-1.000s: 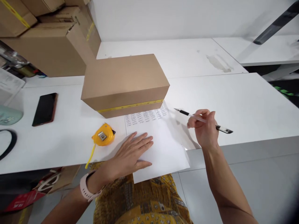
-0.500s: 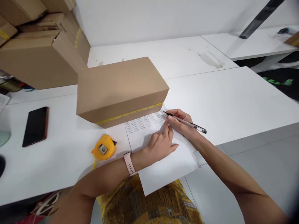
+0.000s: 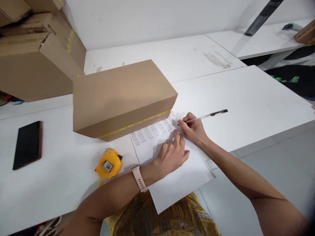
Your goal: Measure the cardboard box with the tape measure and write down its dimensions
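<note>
A white sheet of paper (image 3: 172,193) with rows of small handwriting lies partly under a closed cardboard box (image 3: 123,95). My left hand (image 3: 171,155), with a pale pink watch strap (image 3: 139,178) on its wrist, rests on the sheet, fingers loosely bent and apart, nothing held. My right hand (image 3: 193,129) pinches a pen (image 3: 204,116) near its tip, which is at the written rows by the box's lower right corner. The pen's black end points out to the right. Left of the sheet sits a yellow tape measure (image 3: 109,164).
A dark phone (image 3: 28,145) lies on the white table (image 3: 61,177) at left. Larger cardboard boxes (image 3: 31,68) are stacked at the back left. A dark post (image 3: 263,18) stands at the back right, near another white table (image 3: 268,41).
The pen has swung in my right hand, its rear end now farther right and higher. My left fingers have curled slightly. The view has shifted a little, so the phone and boxes appear farther left.
</note>
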`<state>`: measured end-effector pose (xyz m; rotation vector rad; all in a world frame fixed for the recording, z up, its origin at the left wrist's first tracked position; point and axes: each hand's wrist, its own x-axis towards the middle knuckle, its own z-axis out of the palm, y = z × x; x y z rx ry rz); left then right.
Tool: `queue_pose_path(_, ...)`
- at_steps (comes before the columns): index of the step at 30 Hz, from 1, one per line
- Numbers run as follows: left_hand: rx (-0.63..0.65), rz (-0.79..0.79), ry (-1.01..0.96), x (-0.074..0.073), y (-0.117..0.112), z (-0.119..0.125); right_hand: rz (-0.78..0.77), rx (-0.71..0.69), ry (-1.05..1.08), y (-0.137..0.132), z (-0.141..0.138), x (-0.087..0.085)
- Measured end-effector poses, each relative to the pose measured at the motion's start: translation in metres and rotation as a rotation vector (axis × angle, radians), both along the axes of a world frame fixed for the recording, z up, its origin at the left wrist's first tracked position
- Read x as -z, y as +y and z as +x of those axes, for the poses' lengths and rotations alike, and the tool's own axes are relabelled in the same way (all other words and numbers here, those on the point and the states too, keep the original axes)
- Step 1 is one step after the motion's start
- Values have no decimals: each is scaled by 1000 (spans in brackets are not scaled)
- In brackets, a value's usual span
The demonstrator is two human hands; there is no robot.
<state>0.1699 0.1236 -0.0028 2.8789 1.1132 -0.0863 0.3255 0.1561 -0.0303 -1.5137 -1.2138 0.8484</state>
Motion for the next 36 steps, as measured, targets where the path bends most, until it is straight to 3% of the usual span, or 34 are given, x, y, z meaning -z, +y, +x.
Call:
queue_pose_path(8,-13,9,-14,1,-1,0,36,-38,-155,4,-1,-2)
queue_pose_path(36,-4,0,-9,0,0,0,27,-34,-200,2,1,0)
